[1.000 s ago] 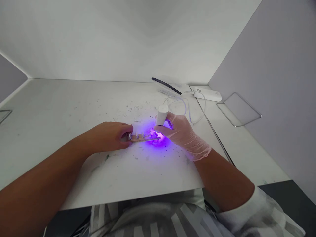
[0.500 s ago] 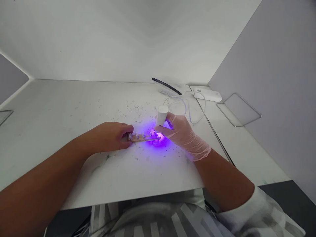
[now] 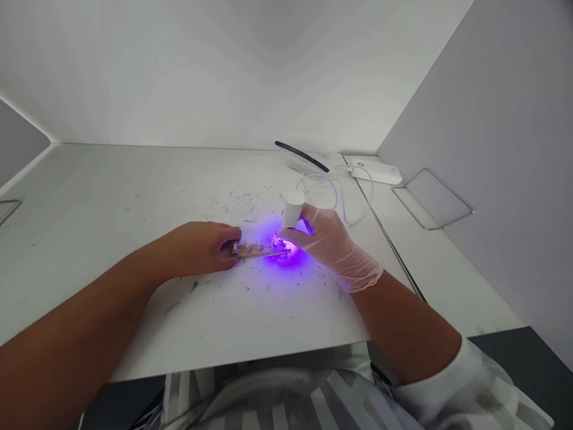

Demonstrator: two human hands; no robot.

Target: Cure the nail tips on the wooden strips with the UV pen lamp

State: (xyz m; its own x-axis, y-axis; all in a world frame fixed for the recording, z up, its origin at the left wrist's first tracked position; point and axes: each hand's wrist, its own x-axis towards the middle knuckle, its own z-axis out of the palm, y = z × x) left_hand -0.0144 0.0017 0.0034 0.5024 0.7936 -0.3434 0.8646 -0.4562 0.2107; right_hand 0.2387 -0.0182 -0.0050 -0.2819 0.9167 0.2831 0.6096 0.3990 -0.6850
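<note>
My left hand, bare, is closed on the left end of a narrow light-brown strip that carries several small shiny pieces in a row. My right hand wears a thin pale glove and grips a small white UV lamp with a cable. The lamp points down at the strip's right end, and a violet glow covers that end and the table around it. Glare hides the detail there, so I cannot tell whether lamp and strip touch.
Small dark crumbs dot the white table. A white cable runs to a white power bank at the back right. A clear piece with a dark curved edge stands at the back. A wire frame is near the right wall.
</note>
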